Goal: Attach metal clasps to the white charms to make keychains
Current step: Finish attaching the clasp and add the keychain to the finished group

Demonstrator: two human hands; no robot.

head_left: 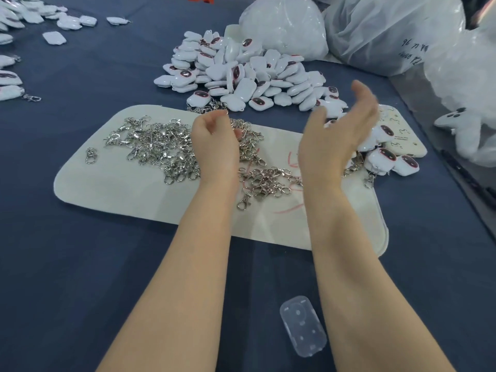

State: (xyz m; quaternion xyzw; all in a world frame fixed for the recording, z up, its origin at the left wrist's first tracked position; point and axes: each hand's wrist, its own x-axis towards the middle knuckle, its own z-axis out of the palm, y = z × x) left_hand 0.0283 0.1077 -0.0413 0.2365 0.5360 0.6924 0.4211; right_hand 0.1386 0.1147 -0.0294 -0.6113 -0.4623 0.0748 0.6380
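Note:
A heap of silver metal clasps point(161, 149) lies on a white mat point(112, 189), with a smaller bunch point(268, 183) nearer the middle. Behind the mat sits a big pile of white charms point(241, 73) with dark oval faces. My left hand point(214, 140) hovers over the clasps with fingers curled; I cannot tell whether it pinches a clasp. My right hand point(341, 130) is raised and blurred, fingers straight and spread, holding nothing, in front of a few charms point(386, 159) at the mat's right end.
Finished charms with clasps point(10, 87) lie at the far left. Large plastic bags point(375, 30) crowd the back right. A small clear plastic case point(303, 324) lies on the blue cloth point(67, 264) between my forearms. A white plush toy point(467, 127) sits at the right.

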